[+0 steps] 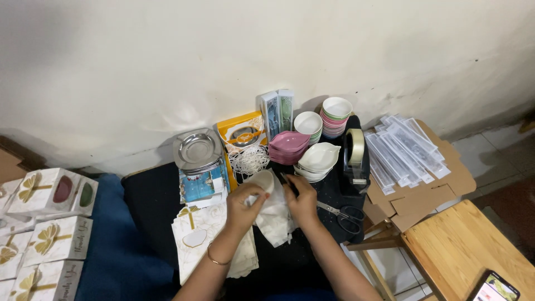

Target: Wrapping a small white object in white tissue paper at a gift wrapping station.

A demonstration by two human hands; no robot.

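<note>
Head view: left hand (243, 205) closed round a small white bowl (262, 181), right hand (302, 202) gripping white tissue wrap (276, 220) beside it, possibly a dark thin tool too, hard to tell. All near the middle of the black table (150, 200). Risks: bowl slipping from loose paper, elbow knocking stacked bowls (317, 159) at the far edge, scissors (343, 214) catching the wrist.
</note>
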